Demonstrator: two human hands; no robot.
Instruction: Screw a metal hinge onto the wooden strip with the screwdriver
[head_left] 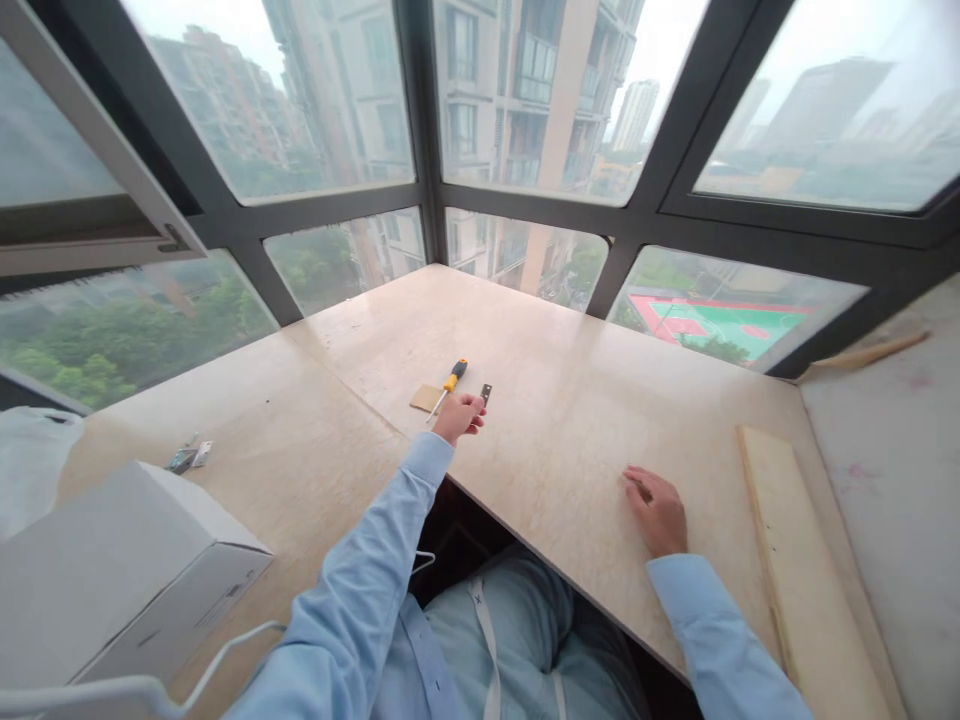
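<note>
My left hand (459, 417) reaches over the middle of the table, its fingers pinched on a small dark metal plate (487, 393) with light holes in it. Just beyond that hand lies a screwdriver (454, 374) with a black and yellow handle. Its shaft crosses a small square brown piece (425, 398) that looks like wood or cardboard. To the right, my right hand (656, 510) rests on the tabletop with its fingers curled against the thumb. Whatever those fingers may hold is hidden.
Along the right edge of the pale table (555, 430) lies a long wooden board (795, 540). A white box (135, 570), a white plastic bag (34, 465) and some small metal parts (191, 456) are on the left. Windows surround the far edges. A white cable (225, 650) runs at lower left.
</note>
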